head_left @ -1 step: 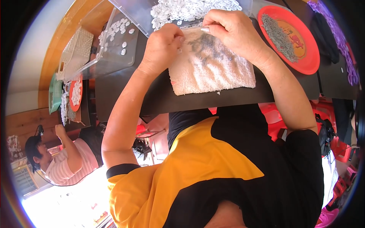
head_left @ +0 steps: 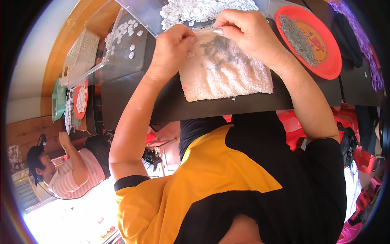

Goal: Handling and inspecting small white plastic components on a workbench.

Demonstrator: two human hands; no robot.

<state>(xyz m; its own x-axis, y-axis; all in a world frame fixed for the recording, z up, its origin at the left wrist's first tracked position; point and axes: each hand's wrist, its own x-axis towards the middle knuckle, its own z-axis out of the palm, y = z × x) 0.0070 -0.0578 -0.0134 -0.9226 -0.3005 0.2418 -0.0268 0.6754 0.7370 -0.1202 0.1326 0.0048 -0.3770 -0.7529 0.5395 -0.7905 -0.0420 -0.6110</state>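
Observation:
A pale, fluffy towel (head_left: 227, 81) with a grey smudged patch lies on the dark table in front of me. Over its far left corner, my left hand (head_left: 170, 51) is closed, thumb and fingers pinched together. A small white looped piece (head_left: 190, 54) shows just below those fingertips. My right hand (head_left: 250, 38) is closed at the towel's far edge, thumb against the index finger. Whatever either pinch holds is too small or hidden to make out. Just beyond my hands, many small white plastic pieces (head_left: 207, 10) are heaped in a clear plastic bin (head_left: 140, 16).
To the right sits a red plate (head_left: 331, 67) with a pile of small grey pieces (head_left: 296, 38). Purple strands (head_left: 359, 32) hang at the far right. On the left are a clear tray (head_left: 103, 61) with scattered white pieces and a cream basket (head_left: 83, 55). Another person (head_left: 75, 171) works there.
My left hand has shifted very slightly, and more of the white looped piece shows below its fingertips. My right hand has barely moved.

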